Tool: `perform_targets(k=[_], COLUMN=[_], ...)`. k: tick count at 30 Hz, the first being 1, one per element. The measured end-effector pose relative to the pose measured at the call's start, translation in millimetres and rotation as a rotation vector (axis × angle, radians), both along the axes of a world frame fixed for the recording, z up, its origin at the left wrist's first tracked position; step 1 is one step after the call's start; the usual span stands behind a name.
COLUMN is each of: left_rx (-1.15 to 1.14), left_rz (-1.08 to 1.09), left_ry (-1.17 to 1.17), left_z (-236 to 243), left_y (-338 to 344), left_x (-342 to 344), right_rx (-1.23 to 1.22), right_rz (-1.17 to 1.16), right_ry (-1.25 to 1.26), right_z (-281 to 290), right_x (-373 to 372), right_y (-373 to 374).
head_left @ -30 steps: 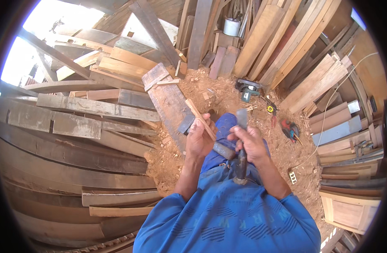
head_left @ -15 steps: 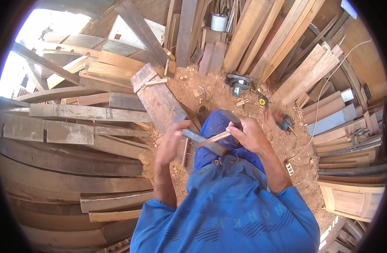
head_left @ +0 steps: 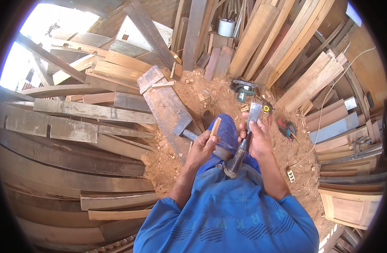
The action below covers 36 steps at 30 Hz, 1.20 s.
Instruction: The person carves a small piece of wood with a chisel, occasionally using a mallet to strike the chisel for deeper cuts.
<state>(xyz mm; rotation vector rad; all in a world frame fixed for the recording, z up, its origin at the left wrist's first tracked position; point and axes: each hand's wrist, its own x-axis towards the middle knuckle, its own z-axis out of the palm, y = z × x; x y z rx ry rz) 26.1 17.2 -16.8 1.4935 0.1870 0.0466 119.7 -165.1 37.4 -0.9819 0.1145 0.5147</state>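
My left hand (head_left: pixel 204 145) grips a short, narrow pale wooden stick (head_left: pixel 215 126), held upright. My right hand (head_left: pixel 256 139) is closed on a chisel (head_left: pixel 254 113) near its wide steel blade; the blade points up and away from me, and the dark handle (head_left: pixel 237 158) reaches down to my shirt over my lap. A hammer (head_left: pixel 183 125) with a blue-grey head lies under and beyond my left hand, its handle partly hidden, near my blue-trousered knee (head_left: pixel 225 124). Beyond it is a worn plank (head_left: pixel 157 99) with small wood strips on top.
Stacked boards (head_left: pixel 67 156) line the left; upright planks (head_left: pixel 252 38) and timber offcuts stand ahead and right. On the shaving-covered floor (head_left: pixel 292 147) are a power saw (head_left: pixel 244 90), tape measure (head_left: pixel 266 108), red-and-black tools (head_left: pixel 286 128), a power strip (head_left: pixel 291 176) and a cord. A white bucket (head_left: pixel 226 27) sits among the planks.
The stick has passed from my right hand to my left and turned upright. My left hand has moved right; my right hand holds the chisel with its blade now pointing up.
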Motion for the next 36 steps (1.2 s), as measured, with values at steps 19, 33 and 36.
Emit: perform_targets(k=[19, 33, 36], left_rx=[-0.216, -0.045, -0.236], left_rz=[0.206, 0.013, 0.135], left_ry=[0.166, 0.228, 0.209], left_z=[44.0, 36.5, 7.8], left_y=[22.8, -40.2, -17.4], left_x=[-8.4, -60.8, -73.6], right_rx=[0.119, 0.049, 0.120], right_rz=[0.507, 0.366, 0.333], right_ry=[0.197, -0.156, -0.152], right_z=[40.6, 94.2, 91.9], right_x=[-88.3, -86.2, -88.8], right_y=[62.7, 36.8, 26.9])
